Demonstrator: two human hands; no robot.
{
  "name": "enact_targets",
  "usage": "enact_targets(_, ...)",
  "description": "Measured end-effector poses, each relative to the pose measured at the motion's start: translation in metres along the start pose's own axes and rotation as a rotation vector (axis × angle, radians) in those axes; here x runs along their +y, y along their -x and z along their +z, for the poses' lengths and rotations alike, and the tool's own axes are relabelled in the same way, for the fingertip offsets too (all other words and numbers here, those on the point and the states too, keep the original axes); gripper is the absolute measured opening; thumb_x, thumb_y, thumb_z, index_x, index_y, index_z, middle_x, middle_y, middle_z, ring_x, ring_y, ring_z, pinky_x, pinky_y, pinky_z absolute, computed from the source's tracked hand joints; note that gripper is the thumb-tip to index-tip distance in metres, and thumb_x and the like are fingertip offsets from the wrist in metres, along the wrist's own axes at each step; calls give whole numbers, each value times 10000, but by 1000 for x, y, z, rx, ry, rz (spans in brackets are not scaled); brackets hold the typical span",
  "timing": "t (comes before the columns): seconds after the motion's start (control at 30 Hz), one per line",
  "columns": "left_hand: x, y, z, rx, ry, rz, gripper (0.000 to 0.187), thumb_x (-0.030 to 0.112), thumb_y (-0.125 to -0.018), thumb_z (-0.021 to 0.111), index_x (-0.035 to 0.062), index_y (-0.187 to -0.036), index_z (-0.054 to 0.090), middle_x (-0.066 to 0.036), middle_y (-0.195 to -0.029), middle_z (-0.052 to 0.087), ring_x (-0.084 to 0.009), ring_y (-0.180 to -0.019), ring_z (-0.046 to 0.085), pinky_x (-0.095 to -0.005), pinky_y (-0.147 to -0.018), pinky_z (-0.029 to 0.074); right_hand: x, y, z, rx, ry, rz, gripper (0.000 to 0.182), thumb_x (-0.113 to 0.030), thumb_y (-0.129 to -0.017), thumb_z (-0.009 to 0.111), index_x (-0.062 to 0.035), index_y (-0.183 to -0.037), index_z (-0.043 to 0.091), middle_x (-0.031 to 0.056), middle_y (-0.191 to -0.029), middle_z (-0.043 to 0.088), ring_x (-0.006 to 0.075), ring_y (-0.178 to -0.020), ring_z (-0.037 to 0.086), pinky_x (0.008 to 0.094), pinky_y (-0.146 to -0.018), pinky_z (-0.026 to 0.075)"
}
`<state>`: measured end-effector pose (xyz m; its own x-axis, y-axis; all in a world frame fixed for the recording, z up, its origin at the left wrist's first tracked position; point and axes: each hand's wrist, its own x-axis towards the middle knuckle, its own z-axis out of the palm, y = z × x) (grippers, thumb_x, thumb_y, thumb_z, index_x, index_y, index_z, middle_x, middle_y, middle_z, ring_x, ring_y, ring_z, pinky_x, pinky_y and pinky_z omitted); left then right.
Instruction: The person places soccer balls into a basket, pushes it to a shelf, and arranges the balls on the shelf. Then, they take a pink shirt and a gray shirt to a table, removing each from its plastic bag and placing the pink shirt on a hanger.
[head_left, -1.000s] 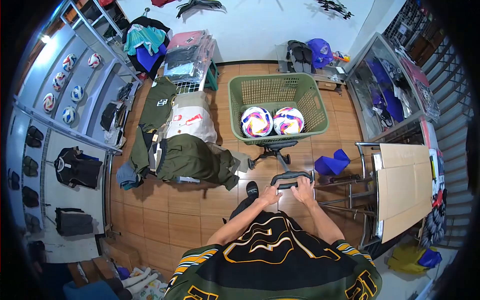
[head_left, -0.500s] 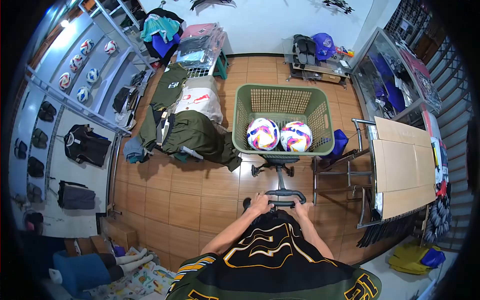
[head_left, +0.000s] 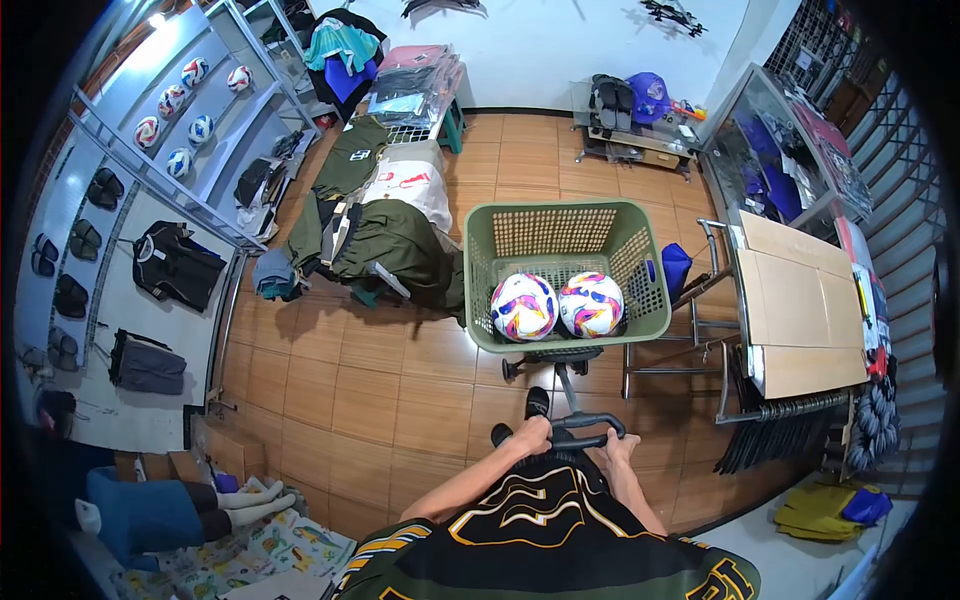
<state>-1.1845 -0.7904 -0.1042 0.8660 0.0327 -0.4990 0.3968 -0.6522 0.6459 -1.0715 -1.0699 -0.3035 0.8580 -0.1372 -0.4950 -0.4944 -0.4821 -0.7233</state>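
Both hands are on the black handle (head_left: 582, 443) of a wheeled cart. My left hand (head_left: 532, 434) is wrapped round the left end of the handle, and my right hand (head_left: 619, 446) is closed on its right end. The cart carries a green perforated basket (head_left: 566, 346). Inside, near its front side, two white balls with purple, pink and orange patterns rest side by side: the left ball (head_left: 524, 307) and the right ball (head_left: 591, 305). Part of the cart's wheels shows below the basket.
Green garments (head_left: 395, 247) are piled on the left. To the right stands a metal rack with cardboard (head_left: 805, 308) on top. A glass case (head_left: 780, 150) is at the back right, and shelves with balls (head_left: 215, 125) at the left. A mannequin (head_left: 150, 510) lies at lower left.
The basket, balls and handle have come lower in the view, with both hands still on the handle. A shoe now shows between the handle and the basket.
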Motion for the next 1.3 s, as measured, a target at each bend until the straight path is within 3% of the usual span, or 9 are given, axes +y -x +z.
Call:
enact_targets(0.03,4,3,9,-28,3,20,300,184,-739,818,30,-987,750,-223,-1025,700,-385,-1027,667,-442,-909,539,-89,64,-26,-4,-140,162,439,-90,-932,666,-50,-1142,282,188,-1060,509,281,-774,659,553,-630,643)
enact_targets(0.13,21,7,42,-114,11,56,309,224,-766,794,50,-1019,765,-216,-1048,710,-370,-1034,677,-433,-915,541,-101,79,-58,96,3,74,384,-106,-918,682,-48,-1086,342,174,-1035,522,258,-744,649,510,-551,642)
enact_targets(0.17,28,6,51,-140,11,64,316,235,-771,787,59,-1033,771,-214,-1061,713,-366,-1038,680,-429,-920,541,-26,29,-55,209,166,-87,331,-147,-904,701,-40,-1057,428,168,-988,566,268,-771,650,474,-626,620)
enact_targets(0.3,61,-7,78,-320,46,129,392,352,-844,720,88,-1132,750,-209,-1120,710,-356,-1059,679,-407,-950,525,-77,38,-98,277,312,-178,297,-199,-886,710,-44,-1086,555,139,-927,645,298,-868,652,404,-829,503)
enact_targets(0.67,147,-94,140,-396,45,154,688,514,-863,671,75,-1387,591,-352,-1249,599,-471,-1220,520,-451,-1067,438,-163,-52,-118,211,292,-361,372,-176,-929,644,-62,-1283,613,241,-1149,685,428,-1083,644,478,-937,489)
enact_targets(0.8,156,-117,138,-278,171,29,749,488,-858,670,44,-1442,518,-320,-1402,518,-409,-1362,463,-404,-1134,385,-208,-76,-100,99,321,-426,363,-176,-938,629,-81,-1288,617,238,-1161,683,429,-1098,639,489,-941,485)
enact_targets(0.93,147,-133,141,43,270,109,669,384,-868,714,-77,-1330,567,-314,-1293,596,-418,-1213,580,-420,-1054,446,-245,-95,-69,-23,369,-497,357,-182,-938,632,-94,-1284,633,229,-1164,686,422,-1101,643,482,-948,488)
enact_targets(1.07,136,-153,124,30,332,-18,554,375,-871,715,-68,-1179,590,-297,-1198,635,-414,-1188,593,-444,-985,468,-283,-98,-30,-160,434,-555,376,-209,-933,642,-115,-1298,640,228,-1183,682,414,-1120,640,464,-966,488)
enact_targets(1.3,123,-97,33,136,492,-328,636,448,-880,666,-37,-1287,612,-303,-1248,634,-399,-1204,609,-445,-1013,483,-329,-68,58,-419,420,-809,279,-145,-919,541,-31,-1143,664,286,-1006,692,468,-1000,667,528,-853,510)
